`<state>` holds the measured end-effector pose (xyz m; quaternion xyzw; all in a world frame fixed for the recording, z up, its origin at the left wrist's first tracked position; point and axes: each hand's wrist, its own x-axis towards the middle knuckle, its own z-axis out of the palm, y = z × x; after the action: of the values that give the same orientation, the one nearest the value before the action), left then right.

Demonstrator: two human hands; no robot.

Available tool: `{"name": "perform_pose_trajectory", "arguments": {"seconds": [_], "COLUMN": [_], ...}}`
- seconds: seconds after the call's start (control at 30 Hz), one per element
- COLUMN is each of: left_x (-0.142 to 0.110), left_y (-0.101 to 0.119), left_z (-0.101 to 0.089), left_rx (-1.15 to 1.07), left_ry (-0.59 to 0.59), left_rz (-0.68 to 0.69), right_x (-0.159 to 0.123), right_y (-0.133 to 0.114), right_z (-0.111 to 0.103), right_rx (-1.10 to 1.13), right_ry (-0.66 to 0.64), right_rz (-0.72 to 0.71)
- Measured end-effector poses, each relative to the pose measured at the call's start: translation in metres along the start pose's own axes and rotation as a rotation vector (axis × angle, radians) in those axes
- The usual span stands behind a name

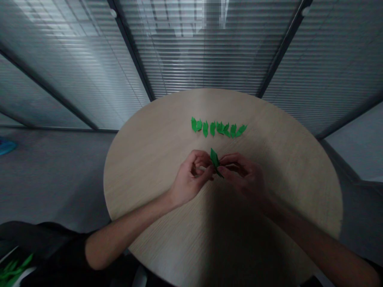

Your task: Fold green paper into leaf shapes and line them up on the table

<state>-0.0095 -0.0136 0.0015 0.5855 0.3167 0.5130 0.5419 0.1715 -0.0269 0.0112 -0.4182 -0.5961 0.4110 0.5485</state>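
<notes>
1. Green leaf-shaped piece (214, 157) is up between the person's two hands, over the middle of the bench (143, 167), with its pointed end toward the far side. I can't tell from here whether it is a real leaf or cut paper.
2. On its left, the left hand (188, 177) has its thumb and fingers brought together at the piece, pinching its lower part; the other fingers curl loosely.
3. On its right, the right hand (249, 173) meets it with thumb and fingertips drawn narrow, gripping the lower edge, which looks dark.
4. Just beyond the hands, toward the far edge, a row of green pieces (212, 128) runs left to right. They look like the one in hand; some touch or overlap, others sit slightly apart.
5. The bench is round, with a pale wood-grain top, and a broad shadow falls across its near part.
6. Behind the bench stand window blinds (206, 75) between dark frames (131, 48).
7. More green strips (14, 269) show at the near left, beside a dark sleeve (66, 255). Something blue (6, 146) lies on the grey floor (68, 171) at far left.
</notes>
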Motion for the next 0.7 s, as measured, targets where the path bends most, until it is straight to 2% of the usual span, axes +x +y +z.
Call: {"name": "perform_pose_trajectory", "arguments": {"seconds": [0.17,0.4,0.7], "left_x": [-0.001,-0.001,-0.002], "left_y": [0.002,0.009,0.008], "left_z": [0.0,0.0,0.0], "left_rx": [0.012,0.136,0.135], "left_ry": [0.032,-0.01,0.004], "left_rz": [0.03,-0.052,-0.097], "right_x": [0.0,0.0,-0.002], "right_y": [0.001,0.001,-0.001], "right_z": [0.001,0.001,0.0], "right_rx": [0.057,0.116,0.029], "right_ry": [0.012,0.0,-0.023], "right_rz": [0.073,0.095,-0.003]}}
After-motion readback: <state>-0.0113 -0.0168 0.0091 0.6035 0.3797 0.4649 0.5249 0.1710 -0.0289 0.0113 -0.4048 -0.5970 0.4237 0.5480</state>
